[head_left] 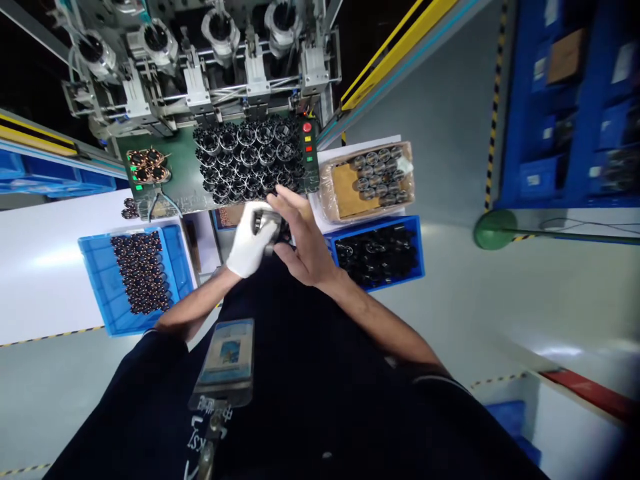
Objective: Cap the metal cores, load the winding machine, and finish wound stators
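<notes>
My left hand (250, 241), in a white glove, is closed around a grey and black ring-shaped part (269, 223) just off the front edge of the green worktop (183, 180). Bare and held close on the other side of that part is my right hand (309, 243), its fingers stretched and the thumb apart. Whether its fingertips touch the part is hard to see. Beyond both hands, rows of black and silver ring-shaped parts (250, 157) cover the middle of the worktop. Several copper-wound coils (149, 167) sit at its left end.
A machine with metal clamps (197, 83) spans the back. Coloured buttons (307, 137) line the worktop's right end. A blue tray (95, 280) of wound coils stands left. To the right are a cardboard box (327, 193) of metal rings and a blue bin (423, 250) of black parts.
</notes>
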`<action>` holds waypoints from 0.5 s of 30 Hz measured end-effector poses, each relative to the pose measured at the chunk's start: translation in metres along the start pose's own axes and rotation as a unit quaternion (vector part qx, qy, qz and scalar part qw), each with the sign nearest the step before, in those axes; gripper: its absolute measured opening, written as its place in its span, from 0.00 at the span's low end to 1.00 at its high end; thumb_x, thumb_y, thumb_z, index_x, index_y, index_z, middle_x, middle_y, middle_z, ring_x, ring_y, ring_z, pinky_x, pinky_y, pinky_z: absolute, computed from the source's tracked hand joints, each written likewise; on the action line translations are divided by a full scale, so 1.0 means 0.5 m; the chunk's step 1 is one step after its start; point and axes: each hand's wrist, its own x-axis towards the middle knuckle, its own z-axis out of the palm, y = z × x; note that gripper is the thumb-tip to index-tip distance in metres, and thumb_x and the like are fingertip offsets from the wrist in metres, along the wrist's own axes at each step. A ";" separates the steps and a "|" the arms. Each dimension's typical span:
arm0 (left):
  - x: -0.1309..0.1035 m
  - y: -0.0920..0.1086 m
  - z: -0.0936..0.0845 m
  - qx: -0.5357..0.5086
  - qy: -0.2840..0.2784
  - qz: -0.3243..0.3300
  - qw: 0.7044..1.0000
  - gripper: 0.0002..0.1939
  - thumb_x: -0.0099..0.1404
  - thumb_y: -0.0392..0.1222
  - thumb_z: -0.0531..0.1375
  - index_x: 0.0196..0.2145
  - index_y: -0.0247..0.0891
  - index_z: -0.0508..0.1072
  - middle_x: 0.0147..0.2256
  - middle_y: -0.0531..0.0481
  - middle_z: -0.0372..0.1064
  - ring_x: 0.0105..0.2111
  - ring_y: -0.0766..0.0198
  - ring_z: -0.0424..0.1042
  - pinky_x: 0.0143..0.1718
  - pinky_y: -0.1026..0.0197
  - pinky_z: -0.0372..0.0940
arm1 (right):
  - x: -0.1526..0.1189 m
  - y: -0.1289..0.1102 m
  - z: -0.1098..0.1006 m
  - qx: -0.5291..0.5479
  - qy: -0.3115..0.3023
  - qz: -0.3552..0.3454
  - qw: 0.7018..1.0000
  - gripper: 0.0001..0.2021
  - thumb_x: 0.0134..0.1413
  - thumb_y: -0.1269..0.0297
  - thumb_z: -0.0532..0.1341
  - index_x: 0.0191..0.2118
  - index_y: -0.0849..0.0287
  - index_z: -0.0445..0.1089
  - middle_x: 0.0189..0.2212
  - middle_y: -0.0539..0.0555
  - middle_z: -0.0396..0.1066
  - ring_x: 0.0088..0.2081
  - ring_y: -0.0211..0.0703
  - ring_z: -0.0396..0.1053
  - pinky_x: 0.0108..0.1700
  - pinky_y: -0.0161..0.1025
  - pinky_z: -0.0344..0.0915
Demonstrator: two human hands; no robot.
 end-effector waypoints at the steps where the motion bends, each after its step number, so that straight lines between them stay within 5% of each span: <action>1: 0.028 -0.019 -0.031 0.014 0.023 0.010 1.000 0.34 0.75 0.78 0.69 0.58 0.47 0.76 0.54 0.39 0.81 0.54 0.40 0.85 0.62 0.31 0.81 | -0.013 0.011 -0.005 0.000 -0.006 0.018 1.000 0.38 0.87 0.35 0.52 0.91 0.35 0.48 0.87 0.58 0.56 0.87 0.63 0.59 0.87 0.70 0.63; 4: 0.140 -0.083 -0.123 0.143 0.055 0.044 0.987 0.42 0.60 0.75 0.81 0.57 0.43 0.77 0.58 0.34 0.79 0.61 0.33 0.81 0.69 0.29 0.76 | -0.067 0.042 -0.017 -0.012 -0.019 0.113 0.993 0.35 0.87 0.41 0.57 0.89 0.39 0.55 0.83 0.61 0.64 0.83 0.63 0.65 0.85 0.69 0.68; 7: 0.260 -0.136 -0.182 0.328 -0.007 0.068 0.942 0.36 0.65 0.64 0.82 0.59 0.41 0.80 0.61 0.32 0.80 0.67 0.29 0.76 0.72 0.32 0.73 | -0.128 0.070 -0.008 -0.039 -0.045 0.220 0.974 0.33 0.87 0.44 0.57 0.87 0.45 0.61 0.80 0.64 0.68 0.81 0.63 0.70 0.84 0.69 0.70; 11: 0.365 -0.165 -0.193 0.429 -0.092 0.080 0.895 0.32 0.73 0.58 0.79 0.65 0.38 0.81 0.64 0.30 0.78 0.71 0.28 0.71 0.73 0.30 0.71 | -0.194 0.093 0.017 -0.051 -0.102 0.300 0.947 0.29 0.84 0.48 0.60 0.81 0.48 0.70 0.76 0.65 0.72 0.79 0.64 0.72 0.85 0.69 0.68; 15: 0.396 -0.171 -0.177 0.463 -0.130 0.098 0.872 0.32 0.77 0.62 0.74 0.67 0.37 0.80 0.64 0.30 0.78 0.71 0.30 0.69 0.71 0.34 0.73 | -0.222 0.100 0.022 -0.055 -0.092 0.330 0.938 0.28 0.83 0.48 0.61 0.79 0.47 0.72 0.73 0.63 0.75 0.76 0.63 0.75 0.83 0.68 0.71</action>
